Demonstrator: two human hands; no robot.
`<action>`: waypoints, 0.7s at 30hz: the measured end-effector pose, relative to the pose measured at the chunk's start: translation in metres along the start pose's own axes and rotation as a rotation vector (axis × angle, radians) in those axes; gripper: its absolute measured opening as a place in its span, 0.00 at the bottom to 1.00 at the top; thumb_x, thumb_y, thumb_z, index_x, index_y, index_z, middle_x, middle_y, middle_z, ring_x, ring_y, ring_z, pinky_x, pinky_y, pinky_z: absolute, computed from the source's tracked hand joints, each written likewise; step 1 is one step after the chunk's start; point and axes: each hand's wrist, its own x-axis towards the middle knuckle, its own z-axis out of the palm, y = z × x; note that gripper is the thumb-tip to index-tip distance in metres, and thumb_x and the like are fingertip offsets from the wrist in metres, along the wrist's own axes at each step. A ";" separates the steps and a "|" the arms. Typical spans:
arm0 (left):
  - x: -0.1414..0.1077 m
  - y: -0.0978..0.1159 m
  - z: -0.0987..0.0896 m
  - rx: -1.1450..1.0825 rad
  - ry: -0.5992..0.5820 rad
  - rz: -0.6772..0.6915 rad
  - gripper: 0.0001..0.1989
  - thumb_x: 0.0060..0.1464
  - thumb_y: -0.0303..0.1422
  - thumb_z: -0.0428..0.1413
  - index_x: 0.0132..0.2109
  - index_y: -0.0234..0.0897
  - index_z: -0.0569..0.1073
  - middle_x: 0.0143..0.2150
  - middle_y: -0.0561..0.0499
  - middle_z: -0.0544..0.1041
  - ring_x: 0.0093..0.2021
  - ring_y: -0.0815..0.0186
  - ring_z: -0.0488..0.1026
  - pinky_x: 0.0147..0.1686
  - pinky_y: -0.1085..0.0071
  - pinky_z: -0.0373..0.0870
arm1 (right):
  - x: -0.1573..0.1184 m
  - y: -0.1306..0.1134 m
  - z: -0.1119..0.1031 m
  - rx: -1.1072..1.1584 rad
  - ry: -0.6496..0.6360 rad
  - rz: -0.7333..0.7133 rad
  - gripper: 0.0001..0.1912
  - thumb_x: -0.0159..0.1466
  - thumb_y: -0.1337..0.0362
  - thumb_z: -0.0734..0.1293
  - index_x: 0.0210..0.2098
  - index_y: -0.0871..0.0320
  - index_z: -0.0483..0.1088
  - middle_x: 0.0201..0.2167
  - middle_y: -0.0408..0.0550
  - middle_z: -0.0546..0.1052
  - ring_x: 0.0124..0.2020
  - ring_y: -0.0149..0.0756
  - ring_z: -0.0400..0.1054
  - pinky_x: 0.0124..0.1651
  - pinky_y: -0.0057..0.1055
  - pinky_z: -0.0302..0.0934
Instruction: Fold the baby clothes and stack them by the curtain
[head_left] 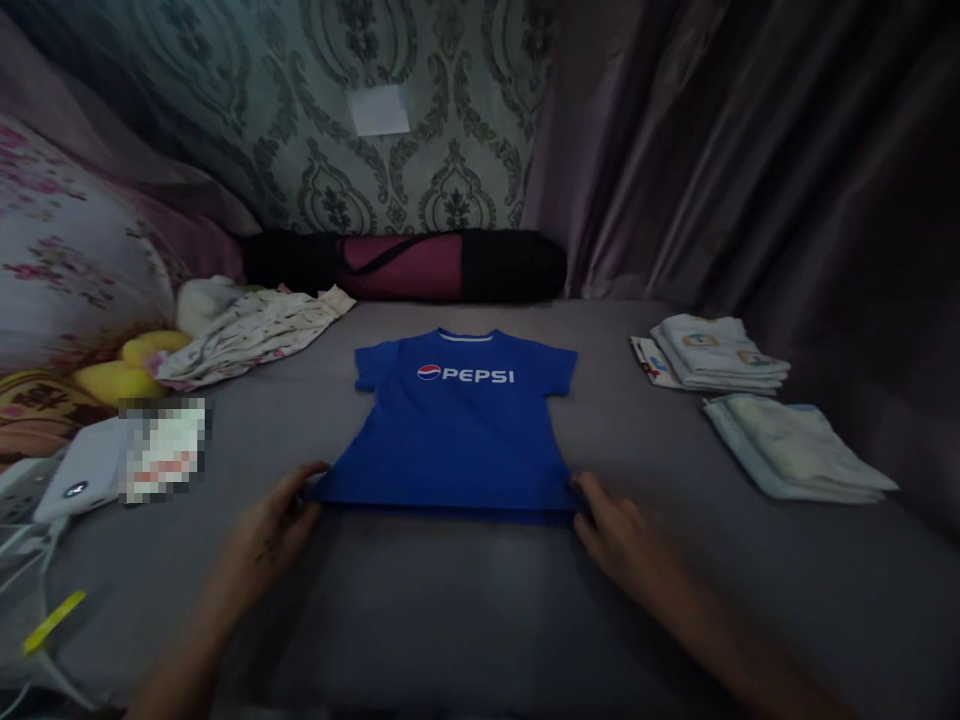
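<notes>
The blue T-shirt (461,440) lies spread out in the middle of the grey surface (450,610), its neck away from the person and its hem nearest. At the hem's left corner, the left hand (281,525) pinches the fabric, its grip closed between thumb and fingers; at the right corner, the right hand (619,525) has the fabric between thumb and fingers in the same way. Both forearms reach in from the bottom of the view and slant inward, hands low and near the surface. Between them the hem runs nearly straight, and the front looks smooth, with both short sleeves out to the sides and a PEPSI logo (466,375) across the chest. Right of the shirt, well apart from it, sit a stack of folded printed cloths (720,350) and, nearer the person, a pale folded cloth (802,445). To the left are a crumpled patterned cloth (262,330), a yellow soft item (109,382), a white device (90,465) with cables and a floral pillow (75,240). Beyond the shirt, a long black and maroon bag (405,265) lies along the patterned wall (435,170), with dark curtains (652,150) to the right.
</notes>
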 end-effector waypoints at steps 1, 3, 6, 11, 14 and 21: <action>-0.001 -0.004 0.002 0.014 -0.010 0.026 0.24 0.52 0.44 0.47 0.55 0.41 0.66 0.34 0.51 0.77 0.26 0.64 0.72 0.28 0.71 0.67 | 0.000 -0.003 -0.003 0.004 -0.015 -0.008 0.17 0.64 0.67 0.56 0.51 0.53 0.63 0.41 0.49 0.77 0.35 0.38 0.74 0.34 0.30 0.58; -0.002 -0.008 0.006 0.014 -0.013 0.068 0.24 0.53 0.43 0.46 0.55 0.42 0.66 0.41 0.49 0.78 0.31 0.62 0.75 0.32 0.70 0.70 | 0.001 -0.006 -0.007 -0.012 -0.058 -0.018 0.18 0.63 0.68 0.56 0.51 0.51 0.64 0.47 0.49 0.75 0.39 0.39 0.73 0.37 0.31 0.59; -0.003 -0.014 0.010 0.010 -0.001 0.118 0.19 0.54 0.40 0.46 0.52 0.41 0.68 0.47 0.48 0.76 0.42 0.58 0.75 0.41 0.66 0.71 | 0.002 -0.005 -0.011 -0.021 -0.151 -0.024 0.17 0.64 0.68 0.55 0.48 0.51 0.67 0.49 0.51 0.73 0.41 0.41 0.72 0.39 0.34 0.61; -0.001 -0.030 0.006 0.013 -0.082 0.238 0.16 0.55 0.39 0.47 0.48 0.41 0.72 0.43 0.48 0.76 0.41 0.59 0.75 0.42 0.65 0.72 | 0.007 0.015 -0.022 0.207 -0.236 -0.118 0.15 0.65 0.61 0.58 0.47 0.51 0.71 0.45 0.49 0.75 0.45 0.40 0.70 0.46 0.35 0.60; 0.014 -0.029 -0.001 0.079 -0.033 0.290 0.16 0.55 0.39 0.47 0.47 0.42 0.73 0.44 0.46 0.74 0.42 0.57 0.74 0.43 0.62 0.72 | 0.034 0.035 -0.034 0.433 -0.356 -0.170 0.16 0.64 0.54 0.59 0.41 0.55 0.74 0.36 0.46 0.77 0.35 0.35 0.70 0.38 0.28 0.60; 0.066 0.111 0.026 0.094 -0.129 0.524 0.16 0.58 0.31 0.43 0.47 0.38 0.72 0.46 0.44 0.74 0.46 0.60 0.72 0.48 0.64 0.69 | 0.169 0.088 -0.040 0.278 0.022 0.337 0.16 0.65 0.61 0.58 0.31 0.61 0.74 0.26 0.46 0.74 0.29 0.31 0.68 0.30 0.24 0.56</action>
